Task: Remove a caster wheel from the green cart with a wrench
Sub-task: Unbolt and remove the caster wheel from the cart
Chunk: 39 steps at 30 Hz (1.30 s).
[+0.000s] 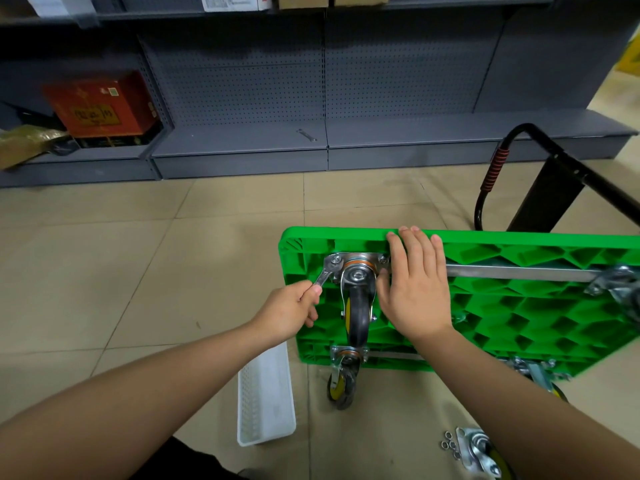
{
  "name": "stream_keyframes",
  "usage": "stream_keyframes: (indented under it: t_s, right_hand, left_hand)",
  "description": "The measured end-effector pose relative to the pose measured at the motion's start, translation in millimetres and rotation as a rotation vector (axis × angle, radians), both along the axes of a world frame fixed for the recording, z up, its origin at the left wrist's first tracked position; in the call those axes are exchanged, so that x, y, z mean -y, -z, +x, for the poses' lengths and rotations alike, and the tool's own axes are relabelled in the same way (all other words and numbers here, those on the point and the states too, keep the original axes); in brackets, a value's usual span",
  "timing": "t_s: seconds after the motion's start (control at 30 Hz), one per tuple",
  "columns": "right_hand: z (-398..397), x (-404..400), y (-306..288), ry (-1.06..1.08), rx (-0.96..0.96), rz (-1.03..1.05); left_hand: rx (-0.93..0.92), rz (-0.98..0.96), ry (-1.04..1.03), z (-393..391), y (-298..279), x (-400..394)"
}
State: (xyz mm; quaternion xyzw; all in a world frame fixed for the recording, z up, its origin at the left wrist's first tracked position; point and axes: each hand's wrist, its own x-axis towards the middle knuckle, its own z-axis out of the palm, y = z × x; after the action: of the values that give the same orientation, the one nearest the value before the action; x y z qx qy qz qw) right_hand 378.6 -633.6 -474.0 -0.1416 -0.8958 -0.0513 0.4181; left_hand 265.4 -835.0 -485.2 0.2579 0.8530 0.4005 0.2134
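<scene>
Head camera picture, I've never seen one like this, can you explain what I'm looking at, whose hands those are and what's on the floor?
The one picture comes from a camera worn on a person's head, looking down at their own arms. A green cart lies upside down on the tiled floor, wheels up. The left hand grips a wrench set on a bolt of a caster wheel; the right hand rests flat on the cart. Nearby lie a white tray, a loose caster and small washers.

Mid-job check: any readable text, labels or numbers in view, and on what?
No text can be read.
Red box on the shelf: gold characters and a small sticker, too blurred.
White carton on the top shelf: fine print, too small.
Wrench, green cart: no marking visible.
</scene>
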Motion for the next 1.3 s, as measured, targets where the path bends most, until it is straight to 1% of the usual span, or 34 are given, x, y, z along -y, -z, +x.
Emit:
stream_keyframes:
  t_s: [0.2,0.37,0.5,0.7,0.93,1.07,1.2,1.3]
  right_hand:
    - [-0.2,1.0,-0.2,0.006,-0.001,-0.007]
    - [-0.8,1.1,-0.6,0.003,-0.004,-0.011]
    - [-0.6,0.4,-0.2,0.001,-0.003,-0.005]
    - [0.0,-2.0,0.8,-0.005,0.000,0.008]
    - [-0.7,-5.5,3.6,-0.003,0.000,0.025]
    - [0.2,-8.2,4.1,-0.005,0.001,0.028]
    - [-0.7,-8.6,3.0,0.001,-0.001,0.018]
    - [-1.0,-6.7,3.0,-0.001,0.005,0.020]
  left_hand:
    - [0.108,-0.006,0.020,3.2,7.7,-14.5]
    - [0.006,-0.105,0.064,-5.1,4.0,-20.1]
    - [0.053,-0.089,0.084,-23.1,9.2,-14.9]
    - [0.076,-0.083,0.132,-25.7,6.9,-13.2]
    - [0.052,-0.127,0.185,-26.4,-0.3,-8.5]
    - [0.083,-0.140,0.176,-33.0,-4.5,-3.0]
    - [-0.057,-0.236,0.206,-41.3,-16.6,3.8]
    - [-0.115,-0.288,0.223,-41.7,-22.4,7.2]
